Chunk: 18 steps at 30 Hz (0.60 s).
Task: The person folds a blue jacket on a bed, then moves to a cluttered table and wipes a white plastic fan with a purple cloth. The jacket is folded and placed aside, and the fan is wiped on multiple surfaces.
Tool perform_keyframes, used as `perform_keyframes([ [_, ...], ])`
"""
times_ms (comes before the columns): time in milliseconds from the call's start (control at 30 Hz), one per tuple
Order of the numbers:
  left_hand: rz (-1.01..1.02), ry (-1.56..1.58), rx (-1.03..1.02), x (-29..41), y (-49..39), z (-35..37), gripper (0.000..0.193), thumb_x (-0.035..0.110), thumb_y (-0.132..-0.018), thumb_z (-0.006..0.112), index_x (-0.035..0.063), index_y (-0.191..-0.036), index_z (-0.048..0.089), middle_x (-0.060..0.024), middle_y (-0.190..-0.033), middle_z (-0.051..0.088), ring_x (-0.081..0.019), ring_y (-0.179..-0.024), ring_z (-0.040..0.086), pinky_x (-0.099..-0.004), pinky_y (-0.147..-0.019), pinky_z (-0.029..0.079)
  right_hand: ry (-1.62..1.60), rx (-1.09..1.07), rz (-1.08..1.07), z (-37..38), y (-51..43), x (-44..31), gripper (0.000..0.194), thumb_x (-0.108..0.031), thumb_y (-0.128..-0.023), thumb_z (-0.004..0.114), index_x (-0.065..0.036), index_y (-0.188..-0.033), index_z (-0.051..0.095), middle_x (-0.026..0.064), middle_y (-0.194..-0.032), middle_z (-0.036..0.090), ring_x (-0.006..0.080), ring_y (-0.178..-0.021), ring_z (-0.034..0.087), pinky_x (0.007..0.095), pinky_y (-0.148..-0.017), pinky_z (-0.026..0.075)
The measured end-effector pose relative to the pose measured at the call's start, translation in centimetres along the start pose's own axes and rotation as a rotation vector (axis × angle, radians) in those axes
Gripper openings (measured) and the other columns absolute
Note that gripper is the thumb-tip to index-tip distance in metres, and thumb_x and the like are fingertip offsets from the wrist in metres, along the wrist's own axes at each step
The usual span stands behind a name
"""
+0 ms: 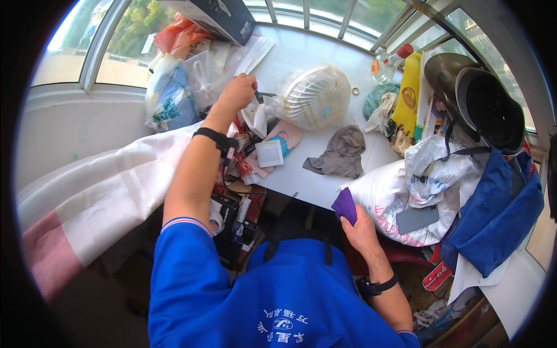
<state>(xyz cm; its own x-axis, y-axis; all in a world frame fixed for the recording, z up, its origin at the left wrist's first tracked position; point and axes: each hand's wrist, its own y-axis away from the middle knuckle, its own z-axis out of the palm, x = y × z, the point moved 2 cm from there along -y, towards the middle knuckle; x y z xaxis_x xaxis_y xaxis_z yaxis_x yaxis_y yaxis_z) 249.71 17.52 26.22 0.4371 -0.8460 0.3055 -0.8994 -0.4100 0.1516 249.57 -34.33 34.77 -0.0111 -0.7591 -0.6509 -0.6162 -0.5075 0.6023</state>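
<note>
My left hand is raised over the left part of the white tabletop, its fingers closed beside the dark end of a strap or cord; whether it grips this I cannot tell. Right of it lies a white fan with its caged head wrapped in clear plastic. In my right hand, at the table's front edge, is a purple cloth, pinched between thumb and fingers. A crumpled grey-brown cloth rests on the table between the fan and the purple cloth. A white square switch plate lies left of it.
Plastic bags and a dark box crowd the back left. On the right are a helmet, a yellow bag, a plastic bottle and a white sack with a phone on it. A tape roll lies near the fan.
</note>
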Motion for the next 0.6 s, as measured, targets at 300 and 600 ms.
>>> perform_keyframes([
  [300, 0.03, 0.009, 0.026, 0.2, 1.8, -1.6, 0.03, 0.012, -0.084, 0.061, 0.0112, -0.113, 0.071, -0.0211, -0.113, 0.071, -0.0416, -0.106, 0.067, -0.0506, -0.098, 0.052, 0.024, -0.066, 0.019, 0.3, -1.4, -1.3, 0.039, -0.017, -0.092, 0.073, 0.0, -0.125, 0.063, 0.0242, -0.113, 0.072, 0.0424, -0.108, 0.069, 0.0465, -0.093, 0.054],
  [600, 0.004, -0.039, -0.045, -0.4, -1.0, 2.2, 0.025, 0.007, -0.087, 0.059, 0.0122, -0.109, 0.07, -0.017, -0.113, 0.071, -0.0414, -0.107, 0.067, -0.0488, -0.092, 0.054, 0.047, -0.033, -0.022, 0.6, -1.0, -0.7, 0.041, -0.016, -0.091, 0.073, 0.0, -0.127, 0.062, 0.0252, -0.115, 0.071, 0.0432, -0.11, 0.067, 0.0469, -0.094, 0.054],
])
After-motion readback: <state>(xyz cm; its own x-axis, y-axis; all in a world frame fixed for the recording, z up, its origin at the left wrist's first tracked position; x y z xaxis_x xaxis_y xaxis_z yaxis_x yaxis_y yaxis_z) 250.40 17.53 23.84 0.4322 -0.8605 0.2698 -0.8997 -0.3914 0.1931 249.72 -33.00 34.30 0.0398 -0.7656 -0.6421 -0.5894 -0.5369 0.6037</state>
